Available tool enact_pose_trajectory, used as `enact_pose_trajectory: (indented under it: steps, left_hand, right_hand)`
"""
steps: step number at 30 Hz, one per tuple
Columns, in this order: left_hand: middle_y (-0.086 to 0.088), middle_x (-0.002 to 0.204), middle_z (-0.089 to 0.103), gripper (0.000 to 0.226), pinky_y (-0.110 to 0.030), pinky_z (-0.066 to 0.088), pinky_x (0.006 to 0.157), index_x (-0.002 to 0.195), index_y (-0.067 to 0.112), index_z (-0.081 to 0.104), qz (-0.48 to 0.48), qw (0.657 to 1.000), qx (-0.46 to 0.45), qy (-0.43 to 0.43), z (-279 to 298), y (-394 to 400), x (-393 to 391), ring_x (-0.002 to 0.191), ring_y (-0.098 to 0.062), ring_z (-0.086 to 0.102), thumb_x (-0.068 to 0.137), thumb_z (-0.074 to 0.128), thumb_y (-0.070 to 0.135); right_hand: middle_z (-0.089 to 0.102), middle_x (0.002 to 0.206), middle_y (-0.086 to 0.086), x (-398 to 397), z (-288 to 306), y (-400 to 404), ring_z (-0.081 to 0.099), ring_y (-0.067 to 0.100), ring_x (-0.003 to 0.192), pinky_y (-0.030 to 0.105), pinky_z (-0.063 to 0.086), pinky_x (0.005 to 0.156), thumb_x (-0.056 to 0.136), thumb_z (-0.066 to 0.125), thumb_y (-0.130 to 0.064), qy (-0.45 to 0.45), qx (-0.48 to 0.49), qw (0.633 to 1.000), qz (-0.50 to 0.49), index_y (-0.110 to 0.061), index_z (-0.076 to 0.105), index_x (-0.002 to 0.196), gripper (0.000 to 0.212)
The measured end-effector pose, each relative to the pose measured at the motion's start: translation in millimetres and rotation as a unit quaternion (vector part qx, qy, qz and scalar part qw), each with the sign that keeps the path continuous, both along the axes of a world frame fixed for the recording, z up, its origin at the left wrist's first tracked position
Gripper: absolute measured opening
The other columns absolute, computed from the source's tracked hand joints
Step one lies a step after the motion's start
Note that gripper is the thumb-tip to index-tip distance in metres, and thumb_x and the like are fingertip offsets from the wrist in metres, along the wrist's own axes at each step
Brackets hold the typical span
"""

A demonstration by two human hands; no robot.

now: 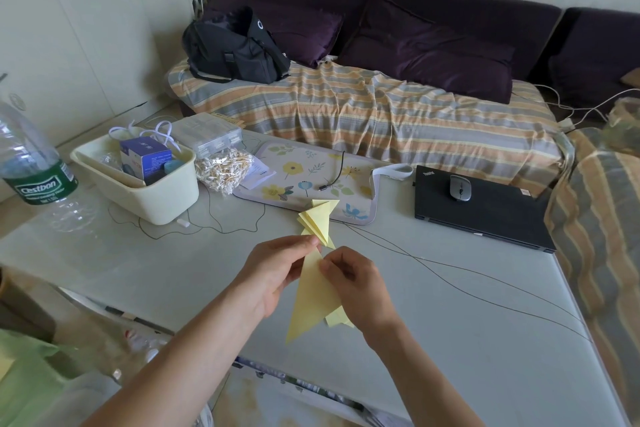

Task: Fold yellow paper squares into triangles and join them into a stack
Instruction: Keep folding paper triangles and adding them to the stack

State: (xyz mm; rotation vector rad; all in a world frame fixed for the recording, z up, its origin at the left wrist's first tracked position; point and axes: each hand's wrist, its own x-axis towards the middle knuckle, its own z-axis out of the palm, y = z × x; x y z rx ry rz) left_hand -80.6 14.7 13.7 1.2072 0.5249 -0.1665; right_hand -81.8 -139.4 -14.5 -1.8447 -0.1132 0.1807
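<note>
Pale table point(450, 340) before striped sofa | left hand point(277, 274) and right hand point(360, 288) both pinch yellow folded triangle point(313, 298), held above table's near-middle | finished stack point(317, 218) lies just beyond, toward far edge | step: likely creasing, or readying to join | next: slot point into stack, aligned.

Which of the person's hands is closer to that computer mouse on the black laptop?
Right. The right hand sits on the mouse's side of the yellow paper; the left hand is across the paper, farther away.
</note>
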Motion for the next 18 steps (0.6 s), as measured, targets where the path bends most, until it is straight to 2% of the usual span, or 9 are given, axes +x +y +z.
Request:
enact_pose_trajectory:
  steps: [8, 12, 15, 18]
  left_hand:
    - [-0.011, 0.092, 0.079, 0.013, -0.029, 0.058, 0.079, 0.096, 0.005, 0.078, 0.034, 0.999, 0.027, -0.004, 0.7, 0.8, -1.2, 0.075, -0.021, 0.070, 0.087, 0.078, 0.015]
    - [-0.013, 0.091, 0.078, 0.014, -0.030, 0.060, 0.086, 0.094, 0.006, 0.078, 0.027, 0.993, 0.110, -0.025, -3.5, 0.2, -1.8, 0.077, -0.020, 0.071, 0.090, 0.077, 0.019]
    - [-0.012, 0.089, 0.078, 0.014, -0.022, 0.057, 0.076, 0.091, 0.004, 0.075, 0.024, 0.992, 0.124, -0.024, -5.9, 1.6, 0.1, 0.078, -0.020, 0.072, 0.091, 0.077, 0.018]
    - [-0.006, 0.082, 0.074, 0.013, -0.021, 0.054, 0.076, 0.088, 0.007, 0.072, 0.017, 0.991, 0.129, -0.021, -5.4, 1.2, 2.6, 0.076, -0.021, 0.069, 0.095, 0.072, 0.018]
  right_hand:
    - [0.071, 0.080, -0.002, -0.6, 1.4, 2.7, 0.059, 0.005, 0.067, 0.019, 0.046, 0.064, 0.095, 0.066, -0.024, 0.012, 0.007, 1.000, -0.009, -0.021, 0.070, 0.083, 0.014]
    - [0.070, 0.079, -0.003, -0.4, -0.3, 2.3, 0.057, 0.004, 0.066, 0.016, 0.045, 0.062, 0.095, 0.065, -0.025, 0.000, -0.011, 1.000, -0.019, -0.023, 0.070, 0.081, 0.014]
    - [0.070, 0.079, -0.005, 0.1, -1.8, 1.4, 0.057, 0.004, 0.066, 0.020, 0.046, 0.063, 0.094, 0.066, -0.027, 0.003, -0.027, 0.999, -0.022, -0.024, 0.069, 0.081, 0.014]
    - [0.070, 0.081, -0.006, 0.2, -2.5, 1.0, 0.058, 0.003, 0.068, 0.020, 0.046, 0.064, 0.094, 0.066, -0.029, 0.019, -0.030, 0.999, -0.020, -0.025, 0.070, 0.082, 0.013]
